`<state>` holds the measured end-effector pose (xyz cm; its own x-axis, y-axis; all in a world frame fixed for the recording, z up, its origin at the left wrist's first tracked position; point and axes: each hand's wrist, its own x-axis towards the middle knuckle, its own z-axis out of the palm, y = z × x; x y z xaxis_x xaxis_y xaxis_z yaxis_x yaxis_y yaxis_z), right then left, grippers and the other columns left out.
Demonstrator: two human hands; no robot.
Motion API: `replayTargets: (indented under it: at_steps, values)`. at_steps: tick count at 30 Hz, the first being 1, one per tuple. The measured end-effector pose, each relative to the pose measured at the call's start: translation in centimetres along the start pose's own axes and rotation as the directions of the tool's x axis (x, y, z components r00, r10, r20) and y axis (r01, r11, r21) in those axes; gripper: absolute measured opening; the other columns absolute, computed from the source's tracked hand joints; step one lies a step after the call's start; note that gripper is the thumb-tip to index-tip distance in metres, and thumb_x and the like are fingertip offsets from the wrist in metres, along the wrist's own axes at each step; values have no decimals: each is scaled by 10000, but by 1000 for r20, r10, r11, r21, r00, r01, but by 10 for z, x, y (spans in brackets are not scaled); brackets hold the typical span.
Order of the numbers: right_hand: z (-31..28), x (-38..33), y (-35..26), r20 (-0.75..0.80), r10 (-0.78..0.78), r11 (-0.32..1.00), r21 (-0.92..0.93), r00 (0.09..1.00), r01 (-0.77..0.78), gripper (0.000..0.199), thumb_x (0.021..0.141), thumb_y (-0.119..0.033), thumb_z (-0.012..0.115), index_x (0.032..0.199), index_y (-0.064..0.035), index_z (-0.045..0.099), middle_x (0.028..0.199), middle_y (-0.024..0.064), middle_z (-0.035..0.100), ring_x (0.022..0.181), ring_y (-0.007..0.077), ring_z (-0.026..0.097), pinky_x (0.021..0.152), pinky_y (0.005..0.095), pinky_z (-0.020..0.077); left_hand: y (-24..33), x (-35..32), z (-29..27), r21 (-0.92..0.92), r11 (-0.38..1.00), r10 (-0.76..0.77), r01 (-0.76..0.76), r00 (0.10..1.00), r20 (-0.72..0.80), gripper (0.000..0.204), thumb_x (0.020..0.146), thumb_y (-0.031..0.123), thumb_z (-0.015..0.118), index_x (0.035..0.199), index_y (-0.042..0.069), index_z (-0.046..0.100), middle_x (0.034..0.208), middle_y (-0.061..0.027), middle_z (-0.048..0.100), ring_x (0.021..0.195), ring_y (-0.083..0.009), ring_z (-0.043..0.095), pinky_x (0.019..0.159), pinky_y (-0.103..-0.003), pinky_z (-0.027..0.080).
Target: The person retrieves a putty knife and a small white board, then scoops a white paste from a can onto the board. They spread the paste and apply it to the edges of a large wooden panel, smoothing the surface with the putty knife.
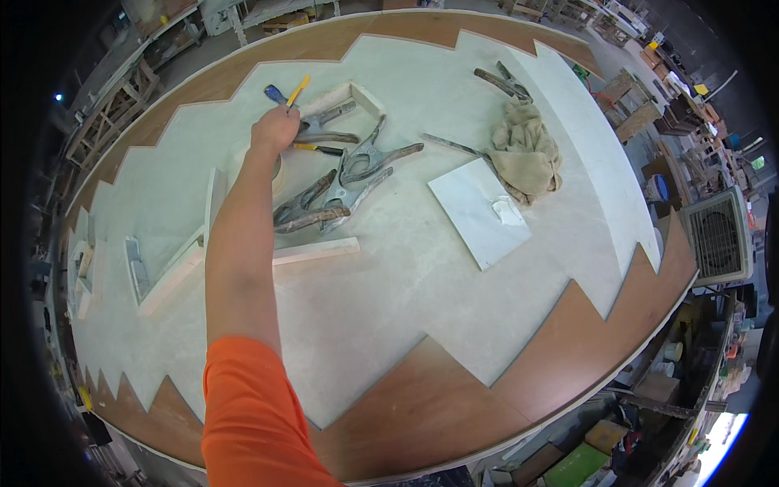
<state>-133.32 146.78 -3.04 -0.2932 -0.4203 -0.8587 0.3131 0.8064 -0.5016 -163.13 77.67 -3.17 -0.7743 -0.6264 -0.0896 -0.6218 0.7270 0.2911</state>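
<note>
Where the bare left hand reaches: beyond and left of the flat white marbled slab, fingers curled in; whether they clamp on anything I cannot tell.
Slim yellow stick-like tool risk: lying against the knuckles, far left of the slab, it could snag on a clamp if dragged sideways.
Pale straight-edged strips risk: left of the slab, under or beside the forearm, they could be knocked askew by a low elbow.
Pale smooth surface risk: around the slab, it could scratch if metal slides across it.
Hands: one in view.
Slab: one, bearing one crumpled white scrap.
Grey metal spring clamps with brown-worn handles: at least three left of the slab, overlapping too much for a sure count; seemingly one more beyond it.
Yellow stick-like tools: one.
Small blue tool: one, beside the yellow.
Crumpled beige cloth: one, just beyond the slab's right.
Thin dark bar: one, just beyond the slab.
Strips: at least four.
</note>
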Motion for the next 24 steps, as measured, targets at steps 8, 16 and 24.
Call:
replayTargets:
  at_steps: [8,16,24]
  values:
    - [-110,-50,-72,-302,-156,968,-238,941,84,421,1022,-278,628,1382,-63,600,1310,103,639,1202,202,573,1045,338,426,-25,27,33,-35,986,151,-165,954,-259,453,932,338,483,1264,110,690,1325,-183,646,1236,-385,587,1036,-481,465]
    - [-176,-127,-151,-624,-345,897,-440,701,50,407,1017,-280,635,1364,-68,618,1264,92,658,1156,190,585,1007,332,443,16,11,-8,307,940,103,-150,981,163,417,864,274,559,1210,103,718,1331,-146,654,1275,-357,564,1036,-449,473]
    - [-173,-122,-162,-641,-369,892,-447,673,63,394,1012,-282,643,1346,-72,637,1218,81,676,1109,179,596,968,327,459,-18,16,-10,272,862,459,-427,886,-66,486,888,63,531,1348,179,639,1419,-64,610,1275,-311,555,1023,-438,447]
